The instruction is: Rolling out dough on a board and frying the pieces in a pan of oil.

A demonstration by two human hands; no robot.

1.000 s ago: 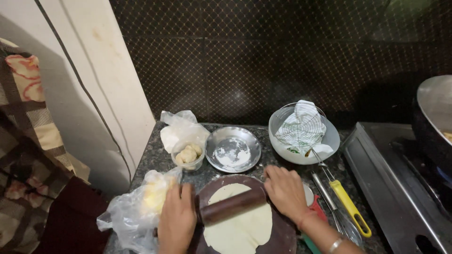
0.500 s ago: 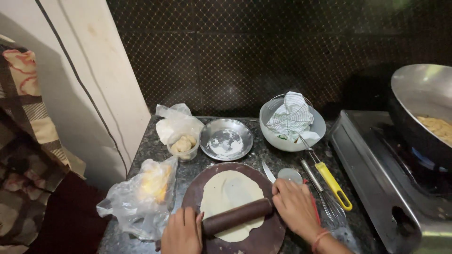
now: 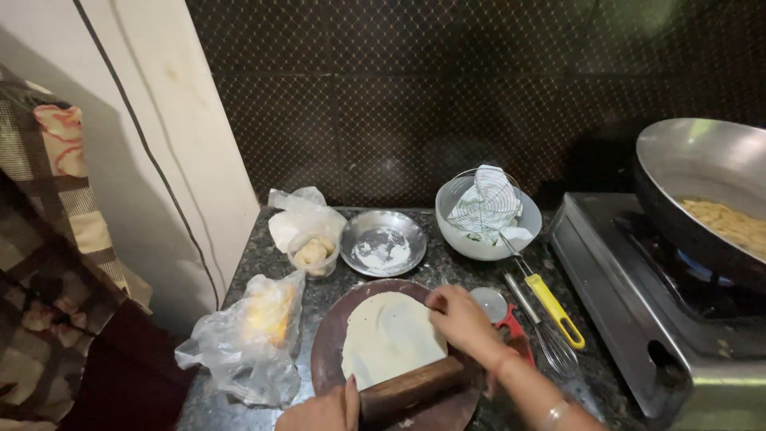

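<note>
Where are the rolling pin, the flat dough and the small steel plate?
rolling pin (image 3: 411, 389), head view, middle of the wooden barrel
flat dough (image 3: 391, 335), head view, centre of the pale round
steel plate (image 3: 383, 242), head view, floured middle

- Dim, warm light overall, dark tiled wall (image 3: 479, 96) behind
- Glare on the steel pan (image 3: 702, 160) rim
- Soft shadows along the pale left wall (image 3: 144, 120)
- Edges bend slightly

The pale, flat round of dough (image 3: 391, 335) lies on the dark round board (image 3: 331, 351). The brown wooden rolling pin (image 3: 415, 389) lies tilted across its near edge.
</note>
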